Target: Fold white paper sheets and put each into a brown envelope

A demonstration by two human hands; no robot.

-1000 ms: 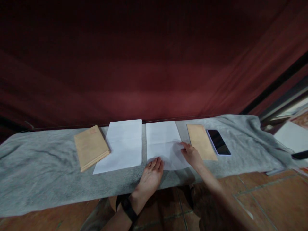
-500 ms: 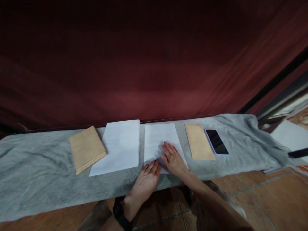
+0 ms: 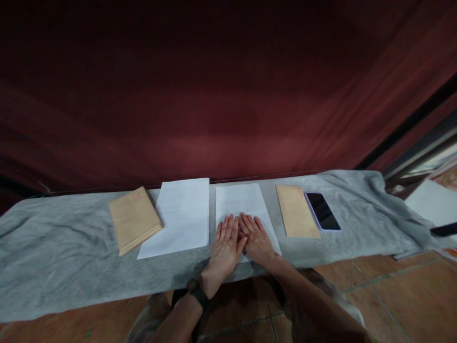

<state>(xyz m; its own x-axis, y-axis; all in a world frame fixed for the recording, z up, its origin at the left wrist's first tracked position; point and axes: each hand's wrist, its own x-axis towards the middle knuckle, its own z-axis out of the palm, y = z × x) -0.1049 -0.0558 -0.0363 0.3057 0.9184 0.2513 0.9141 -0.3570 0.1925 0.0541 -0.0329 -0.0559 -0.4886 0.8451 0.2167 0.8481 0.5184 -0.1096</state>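
My left hand and my right hand lie flat side by side, fingers stretched out, on the near half of a white sheet of paper. The sheet rests on a grey cloth that covers the table. Both hands are open and hold nothing. A dark band circles my left wrist.
A second white sheet lies to the left, with a stack of tan envelopes beyond it. To the right lie a single tan envelope and a dark phone. A dark red curtain hangs behind the table.
My left hand slid forward onto the sheet beside my right hand. My right hand came in from the sheet's right edge and flattened at its middle.
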